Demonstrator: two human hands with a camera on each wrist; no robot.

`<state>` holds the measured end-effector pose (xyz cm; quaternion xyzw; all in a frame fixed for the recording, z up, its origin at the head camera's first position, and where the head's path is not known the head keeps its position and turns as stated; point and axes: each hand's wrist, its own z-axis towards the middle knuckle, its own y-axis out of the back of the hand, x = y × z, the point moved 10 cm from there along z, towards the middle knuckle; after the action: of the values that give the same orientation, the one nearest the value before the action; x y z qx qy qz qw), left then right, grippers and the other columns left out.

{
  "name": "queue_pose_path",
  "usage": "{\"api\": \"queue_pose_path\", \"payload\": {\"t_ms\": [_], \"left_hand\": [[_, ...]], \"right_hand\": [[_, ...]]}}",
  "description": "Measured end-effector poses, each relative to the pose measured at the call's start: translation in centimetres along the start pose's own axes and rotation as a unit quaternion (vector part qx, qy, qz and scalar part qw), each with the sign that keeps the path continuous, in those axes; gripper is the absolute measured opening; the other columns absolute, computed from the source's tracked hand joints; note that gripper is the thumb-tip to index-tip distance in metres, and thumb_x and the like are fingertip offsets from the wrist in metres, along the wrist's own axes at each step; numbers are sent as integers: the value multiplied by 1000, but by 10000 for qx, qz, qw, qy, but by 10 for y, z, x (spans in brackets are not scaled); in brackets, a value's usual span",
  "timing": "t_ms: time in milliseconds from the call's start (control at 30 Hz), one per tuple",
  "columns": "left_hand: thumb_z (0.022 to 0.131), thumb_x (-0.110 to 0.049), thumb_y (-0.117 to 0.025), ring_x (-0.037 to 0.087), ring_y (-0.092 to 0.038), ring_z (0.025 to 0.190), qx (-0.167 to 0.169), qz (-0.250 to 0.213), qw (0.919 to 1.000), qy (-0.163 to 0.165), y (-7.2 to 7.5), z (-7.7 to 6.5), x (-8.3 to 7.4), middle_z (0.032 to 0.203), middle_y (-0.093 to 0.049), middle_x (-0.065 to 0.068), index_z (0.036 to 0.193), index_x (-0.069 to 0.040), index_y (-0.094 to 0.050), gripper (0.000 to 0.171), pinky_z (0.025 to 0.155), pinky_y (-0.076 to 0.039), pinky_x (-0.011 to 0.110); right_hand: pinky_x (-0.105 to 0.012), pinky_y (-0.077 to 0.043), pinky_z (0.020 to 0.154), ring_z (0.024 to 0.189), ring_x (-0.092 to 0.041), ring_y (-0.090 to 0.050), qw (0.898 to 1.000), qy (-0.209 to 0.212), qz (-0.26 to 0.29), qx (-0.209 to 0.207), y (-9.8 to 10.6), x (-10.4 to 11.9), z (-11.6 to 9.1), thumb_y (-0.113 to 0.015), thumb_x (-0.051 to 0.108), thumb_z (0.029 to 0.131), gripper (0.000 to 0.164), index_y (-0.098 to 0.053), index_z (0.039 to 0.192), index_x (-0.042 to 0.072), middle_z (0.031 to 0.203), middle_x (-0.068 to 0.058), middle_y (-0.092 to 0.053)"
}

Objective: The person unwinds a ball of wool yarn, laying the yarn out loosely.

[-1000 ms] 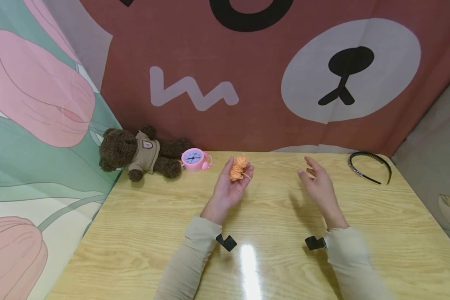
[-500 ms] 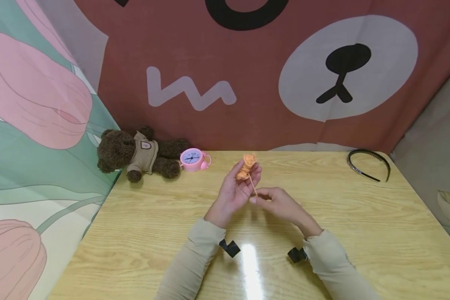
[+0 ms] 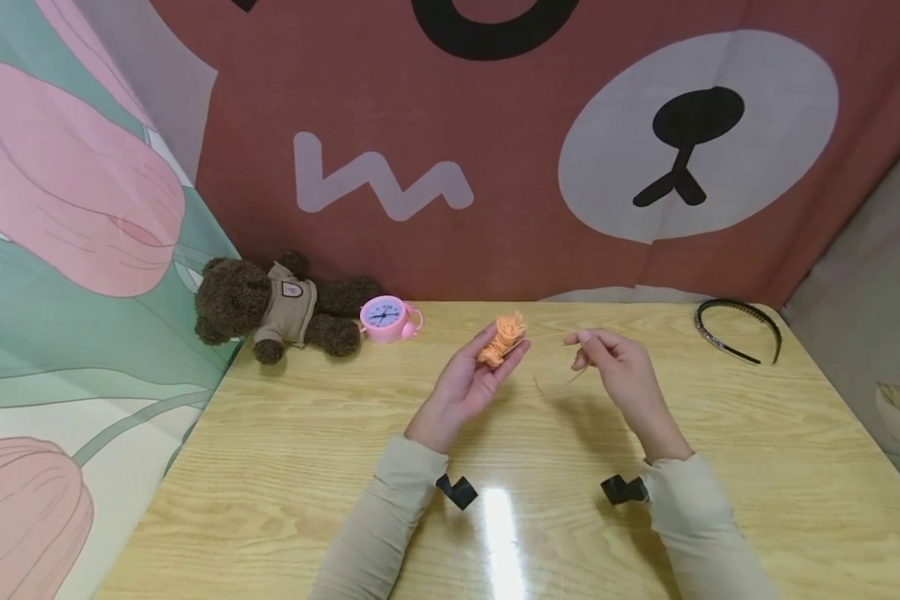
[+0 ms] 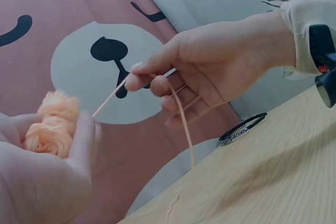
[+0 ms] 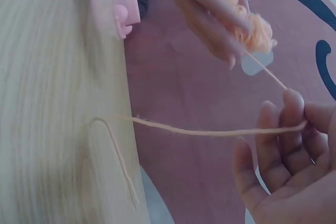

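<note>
A small bundle of orange yarn lies in my left hand, between the thumb and fingers above the palm. To the right, my right hand pinches the yarn's loose strand between thumb and index finger. In the left wrist view that strand runs straight from the bundle to the pinch. Past the fingers a tail hangs down, and its end lies close over the table in the right wrist view. Both hands are raised above the table.
A brown teddy bear lies at the table's back left, with a pink alarm clock by its feet. A black headband rests at the back right. Behind the wooden table hangs a bear-print cloth.
My right hand came in to the left hand and took the strand near the bundle, then drew it out to the right. The left hand moved slightly right.
</note>
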<state>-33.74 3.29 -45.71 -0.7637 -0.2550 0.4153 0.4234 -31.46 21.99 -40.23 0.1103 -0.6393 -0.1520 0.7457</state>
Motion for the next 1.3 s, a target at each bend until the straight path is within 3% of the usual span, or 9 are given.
{"api": "queue_pose_path", "payload": {"t_ms": [200, 333, 433, 533, 667, 867, 1067, 1300], "left_hand": [[105, -14, -53, 23, -71, 97, 61, 458, 9988, 160, 1, -1, 3, 123, -59, 15, 126, -10, -58, 22, 83, -63, 20], [105, -13, -53, 21, -70, 99, -18, 549, 9983, 176, 3, 1, 5, 120, -60, 12, 123, -9, -57, 18, 86, -62, 21], [105, -12, -53, 19, -68, 102, -154, 523, 9985, 84, 6, 2, 4, 121, -59, 10, 124, -9, -56, 19, 88, -62, 21], [105, -12, -53, 19, -65, 107, -270, 516, 9983, 7, 8, 2, 3, 124, -57, 10, 125, -9, -56, 20, 87, -62, 21], [105, -12, -53, 22, -62, 112, -366, 518, 9980, 5, 10, 3, 3, 124, -57, 11, 120, -9, -57, 16, 85, -63, 24], [105, -13, -53, 25, -63, 112, -494, -64, 9988, -35, 15, 3, -3, 127, -55, 15, 123, -3, -55, 21, 88, -63, 27], [104, -18, -56, 26, -71, 98, -577, -188, 9981, -122, 18, 2, -11, 125, -58, 19, 135, 3, -49, 38, 89, -63, 29], [104, -15, -55, 27, -71, 99, -433, -83, 9990, -17, 16, -1, -11, 129, -55, 18, 130, 0, -52, 30, 89, -62, 25]], "right_hand": [[-16, -58, 81, 72, -10, -65, 9924, 41, 908, -825, 26, 1, 0, -53, 40, 105, 45, -71, 117, 1, 74, 5, -64], [-18, -59, 73, 66, -11, -63, 9712, 112, 1844, -1508, 41, 0, -4, -59, 32, 103, 38, -72, 110, -3, 70, 2, -63], [-19, -59, 67, 64, -13, -61, 9558, 324, 2300, -1801, 46, 2, -5, -61, 29, 102, 35, -72, 106, -4, 68, -1, -62], [-19, -59, 64, 62, -13, -60, 9498, 557, 2467, -1839, 46, 8, -6, -61, 27, 102, 36, -71, 104, -7, 67, -2, -62], [-20, -60, 62, 60, -13, -61, 9463, 1037, 2621, -1583, 42, 23, -8, -59, 23, 104, 35, -69, 102, -11, 66, -3, -62], [-22, -60, 60, 58, -15, -61, 9377, 1679, 2767, -1265, 39, 39, -12, -56, 15, 105, 35, -64, 96, -18, 65, -5, -64], [-21, -59, 60, 55, -14, -60, 9225, 1286, 3082, -1936, 64, 22, -11, -60, 21, 103, 35, -67, 100, -13, 62, -4, -61], [-22, -58, 59, 58, -16, -60, 8803, 556, 3719, -2892, 98, -11, -14, -63, 27, 101, 36, -68, 107, -8, 69, -6, -61]]}}
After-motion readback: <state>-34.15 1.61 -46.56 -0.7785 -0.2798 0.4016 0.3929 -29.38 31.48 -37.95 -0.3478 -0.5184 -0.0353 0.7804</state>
